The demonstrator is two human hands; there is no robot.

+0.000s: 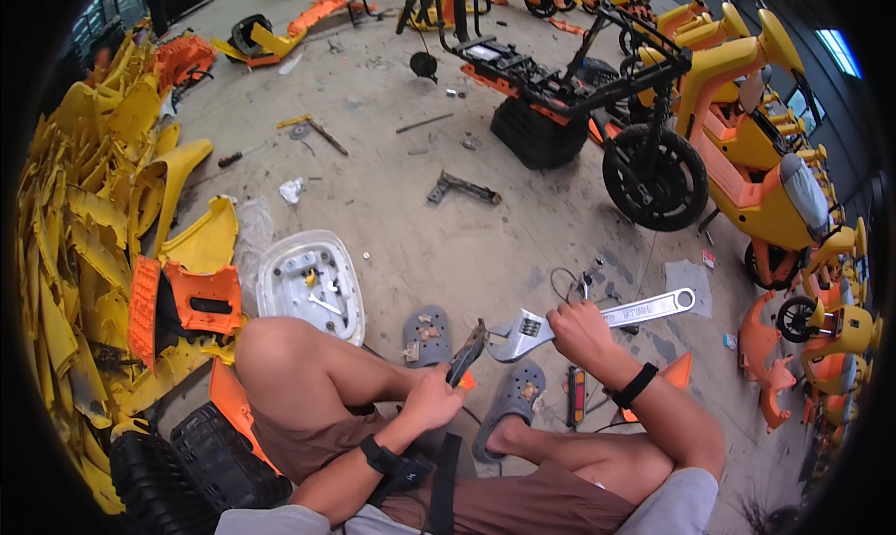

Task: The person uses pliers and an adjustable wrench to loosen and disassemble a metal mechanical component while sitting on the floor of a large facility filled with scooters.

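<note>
My right hand [581, 331] grips a large silver adjustable wrench [653, 307] near its head, and the handle points out to the right. The wrench's jaws are at the upper end of a dark, worn, elongated metal piece [469, 348]; whether they clamp it, I cannot tell. That piece is held in my closed left hand [433, 400], its lower part hidden by the fingers. Both hands are in front of my bent knees, above my grey clogs [427, 334]. An orange bit [468, 381] shows just beside the left hand.
A white plastic tub [355, 297] with small hardware and a wrench stands by my left knee. Yellow panels [103, 218] pile up at left. Ahead lie a metal bracket [467, 190] and a hammer-like tool [322, 133]. A stripped scooter frame [560, 96] and yellow scooters [775, 180] stand right.
</note>
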